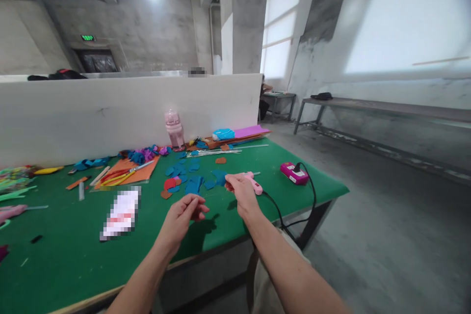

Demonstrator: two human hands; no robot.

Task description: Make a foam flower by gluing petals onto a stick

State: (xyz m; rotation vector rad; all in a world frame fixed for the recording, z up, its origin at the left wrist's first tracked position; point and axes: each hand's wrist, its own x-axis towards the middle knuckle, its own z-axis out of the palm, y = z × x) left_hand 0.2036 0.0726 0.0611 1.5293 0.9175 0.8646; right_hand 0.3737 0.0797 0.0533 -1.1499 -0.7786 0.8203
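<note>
My right hand (pixel 241 190) is closed in a pinch, its fingertips at the edge of a blue felt piece (pixel 220 177) that it appears to hold. Just behind that hand lies a pink glue gun (pixel 256 186) with a black cord. My left hand (pixel 187 209) hovers above the table, thumb and forefinger pressed together; whatever is between them is too small to make out. A faint thin strand shows to the right of its fingertips. Loose blue felt cutouts (pixel 194 184), a red round piece (pixel 170 184) and brown scraps (pixel 166 195) lie beyond the left hand.
A magenta power box (pixel 294 173) with a plugged-in cord sits near the right edge. Scissors (pixel 125 174) rest on orange sheets (pixel 149 171). A pink bottle (pixel 174 130) stands against the white partition (pixel 91 117). Another glue gun (pixel 13 212) lies far left.
</note>
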